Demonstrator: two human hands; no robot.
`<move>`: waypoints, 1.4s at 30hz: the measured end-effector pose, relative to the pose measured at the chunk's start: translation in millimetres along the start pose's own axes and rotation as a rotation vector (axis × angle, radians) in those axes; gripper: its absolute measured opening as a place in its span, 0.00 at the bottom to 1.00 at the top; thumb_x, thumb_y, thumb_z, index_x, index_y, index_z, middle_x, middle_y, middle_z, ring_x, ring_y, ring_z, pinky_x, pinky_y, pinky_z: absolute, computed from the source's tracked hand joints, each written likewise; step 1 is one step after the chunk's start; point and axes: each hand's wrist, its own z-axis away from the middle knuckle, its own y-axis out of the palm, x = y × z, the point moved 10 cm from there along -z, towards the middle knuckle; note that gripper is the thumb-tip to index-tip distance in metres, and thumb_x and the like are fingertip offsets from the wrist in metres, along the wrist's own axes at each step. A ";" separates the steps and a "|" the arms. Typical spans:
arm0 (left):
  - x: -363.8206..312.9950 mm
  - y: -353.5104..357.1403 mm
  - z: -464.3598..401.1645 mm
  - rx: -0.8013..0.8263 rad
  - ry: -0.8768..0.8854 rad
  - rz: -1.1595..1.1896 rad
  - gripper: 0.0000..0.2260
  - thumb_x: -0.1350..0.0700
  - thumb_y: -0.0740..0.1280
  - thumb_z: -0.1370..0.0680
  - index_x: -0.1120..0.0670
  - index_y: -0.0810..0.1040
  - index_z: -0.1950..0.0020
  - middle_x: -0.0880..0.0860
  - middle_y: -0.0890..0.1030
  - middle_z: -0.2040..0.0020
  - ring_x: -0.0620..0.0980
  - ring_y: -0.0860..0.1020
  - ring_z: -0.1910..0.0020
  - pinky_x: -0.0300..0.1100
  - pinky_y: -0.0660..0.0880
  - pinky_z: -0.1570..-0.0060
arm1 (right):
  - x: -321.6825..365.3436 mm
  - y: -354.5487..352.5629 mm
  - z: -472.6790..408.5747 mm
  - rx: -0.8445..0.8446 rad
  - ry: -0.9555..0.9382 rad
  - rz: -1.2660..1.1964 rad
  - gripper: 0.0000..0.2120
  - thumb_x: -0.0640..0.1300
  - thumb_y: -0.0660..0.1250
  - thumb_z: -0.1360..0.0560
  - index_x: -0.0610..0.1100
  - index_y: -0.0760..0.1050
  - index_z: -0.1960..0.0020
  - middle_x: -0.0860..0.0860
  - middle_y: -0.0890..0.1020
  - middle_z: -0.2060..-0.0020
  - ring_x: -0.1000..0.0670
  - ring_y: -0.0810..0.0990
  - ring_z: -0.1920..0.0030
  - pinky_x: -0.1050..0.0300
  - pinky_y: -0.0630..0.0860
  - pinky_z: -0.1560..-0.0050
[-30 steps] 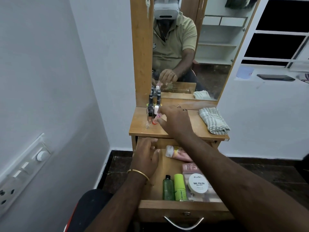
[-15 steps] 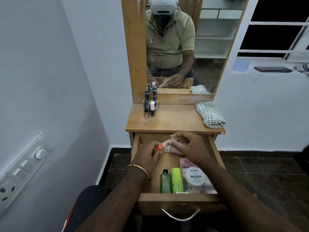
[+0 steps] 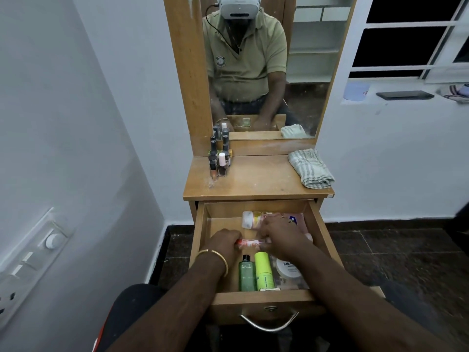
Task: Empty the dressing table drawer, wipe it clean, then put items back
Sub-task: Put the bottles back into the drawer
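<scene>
1. Drawer (image 3: 200, 240) of the dressing table is pulled fully out, under the front edge of the desk (image 3: 256, 184), and things lie in it yet.
2. You are, by my reading, at the emptying step: both hands are down in the drawer on one slim red-and-white tube (image 3: 250, 242).
3. Your left hand (image 3: 225, 243) has its grip curled round the tube's left end; your right hand (image 3: 281, 237) pinches the right end. Neither is free.
4. Next move, as I judge it: lift the tube clear and stand or lay it on the desk, beside the nail polish bottles (image 3: 220, 158) at the back left.
5. Count in the drawer: one tube in hand, one pink bottle (image 3: 250, 219) lying at the back, one dark green bottle (image 3: 246, 275), one light green bottle (image 3: 264, 273), one round white tub (image 3: 286, 270). More may lie under your right hand; I cannot tell.
6. On the desk: roughly six small polish bottles in a cluster, and one folded striped cloth (image 3: 311, 168) at the right, likely for the wiping.
</scene>
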 end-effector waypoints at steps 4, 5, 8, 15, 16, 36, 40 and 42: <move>-3.0 2.5 0.1 0.032 0.002 -0.033 0.11 0.55 0.61 0.19 0.51 0.78 0.38 0.55 0.77 0.42 0.54 0.75 0.44 0.45 0.72 0.42 | -2.2 8.4 -2.0 0.043 0.030 0.006 0.08 0.47 0.70 0.24 0.49 0.83 0.46 0.51 0.77 0.44 0.50 0.74 0.44 0.51 0.73 0.45; -4.2 2.8 0.3 0.041 0.004 -0.041 0.12 0.55 0.61 0.19 0.51 0.78 0.38 0.55 0.77 0.42 0.54 0.75 0.43 0.46 0.72 0.41 | -3.1 9.6 -2.2 0.050 0.037 0.010 0.08 0.47 0.70 0.24 0.49 0.83 0.46 0.51 0.77 0.43 0.50 0.73 0.43 0.50 0.74 0.43; -7.4 5.4 1.7 0.078 0.021 -0.048 0.13 0.56 0.60 0.19 0.51 0.78 0.37 0.55 0.76 0.41 0.54 0.74 0.42 0.46 0.72 0.40 | -6.0 11.6 -2.2 0.059 0.050 0.040 0.08 0.47 0.70 0.24 0.50 0.83 0.46 0.52 0.77 0.43 0.50 0.73 0.42 0.51 0.73 0.43; -5.3 4.5 3.9 0.062 -0.006 -0.018 0.16 0.57 0.61 0.19 0.51 0.72 0.31 0.55 0.75 0.37 0.54 0.74 0.39 0.46 0.71 0.38 | -14.0 5.6 1.9 0.012 0.083 -0.010 0.07 0.47 0.67 0.25 0.51 0.82 0.49 0.52 0.76 0.46 0.49 0.73 0.43 0.48 0.73 0.43; -4.2 3.2 4.3 0.054 -0.016 -0.015 0.17 0.57 0.61 0.19 0.50 0.72 0.31 0.55 0.76 0.37 0.53 0.74 0.39 0.46 0.71 0.38 | -15.2 2.1 2.6 -0.014 0.082 -0.014 0.07 0.46 0.67 0.25 0.51 0.82 0.49 0.52 0.76 0.46 0.49 0.73 0.44 0.47 0.73 0.43; -0.5 -50.4 14.8 -0.368 0.040 0.217 0.18 0.55 0.66 0.22 0.50 0.70 0.32 0.50 0.76 0.35 0.48 0.72 0.35 0.44 0.67 0.34 | 63.0 -121.3 -57.7 -0.595 -0.054 -0.066 0.24 0.49 0.71 0.26 0.52 0.72 0.31 0.51 0.76 0.41 0.50 0.75 0.44 0.54 0.74 0.47; -1.4 -51.3 14.4 -0.381 0.061 0.226 0.19 0.56 0.65 0.22 0.51 0.71 0.31 0.51 0.75 0.34 0.49 0.72 0.35 0.41 0.66 0.35 | 83.4 -129.4 -81.2 -0.595 -0.065 -0.038 0.24 0.50 0.71 0.26 0.54 0.72 0.31 0.52 0.75 0.43 0.50 0.74 0.46 0.50 0.76 0.47; -0.9 -51.2 13.7 -0.382 0.073 0.228 0.19 0.56 0.64 0.22 0.52 0.70 0.30 0.51 0.75 0.33 0.49 0.72 0.34 0.39 0.65 0.36 | 92.0 -125.2 -87.1 -0.588 -0.090 0.015 0.23 0.50 0.72 0.26 0.54 0.74 0.32 0.51 0.74 0.43 0.49 0.74 0.46 0.51 0.76 0.48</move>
